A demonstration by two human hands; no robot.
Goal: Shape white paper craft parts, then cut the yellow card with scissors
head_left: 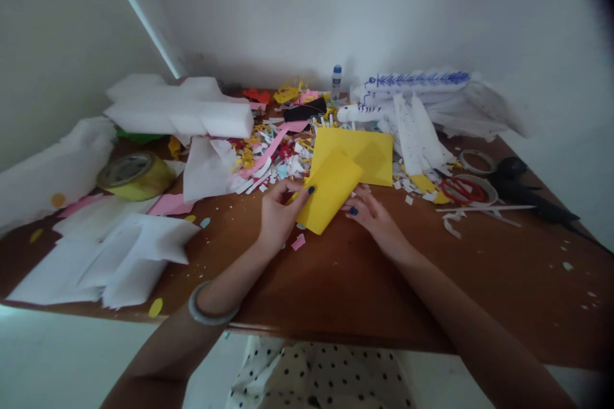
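A piece of yellow paper [330,195], seemingly folded, is tilted between my two hands over the table's middle. My left hand [281,214] is closed on its left edge, thumb on top and the other fingers partly hidden behind. At the lower right edge, my right hand [371,214] has its fingers around the paper, some of them underneath. Just behind lies another yellow sheet [377,156], partly covered by the held one. A small pink scrap [298,242] lies near my left hand.
Paper scraps [268,153] are heaped behind the yellow sheets, with a glue bottle [336,82] at the wall. On the left are a roll of tape [137,176] and white sheets [129,255]. Red-handled scissors [463,190] and a black tool [532,198], perhaps a glue gun, lie right.
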